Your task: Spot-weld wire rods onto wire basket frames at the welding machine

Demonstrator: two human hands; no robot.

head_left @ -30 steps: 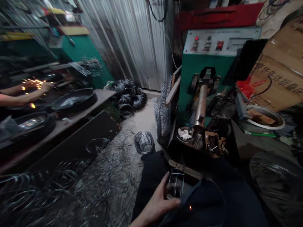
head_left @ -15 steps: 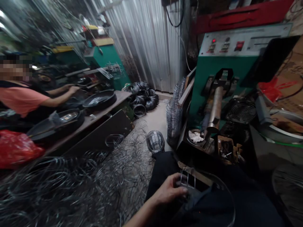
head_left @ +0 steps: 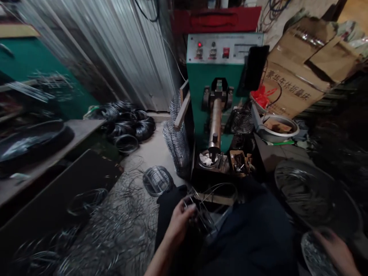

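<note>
In front of my lap, my left hand [head_left: 181, 217] is closed around a wire frame [head_left: 203, 215] made of thin bent rods and a large curved loop. At the lower right, my right hand [head_left: 335, 245] is smeared by motion. It reaches over a round dish [head_left: 312, 253] full of small shiny pieces, too blurred to name. Its fingers do not show clearly. Beside that dish lies a wide dark pan [head_left: 343, 209] holding thin dark wire pieces. Ahead stands a green machine [head_left: 198, 103] with a thick metal arm [head_left: 216, 122] pointing toward me.
A wire basket-like bundle [head_left: 157, 180] sits on the floor near my knee. Stacked wire frames [head_left: 176, 147] lean left of the machine, with wire coils [head_left: 132, 122] behind. Loose wire [head_left: 115, 234] covers the floor at left. Cardboard boxes [head_left: 299, 73] stand at right.
The view has swung right, and the co-worker at the left has gone out of sight. My right hand has come into view at the lower right. My left hand still holds the wire frame.
</note>
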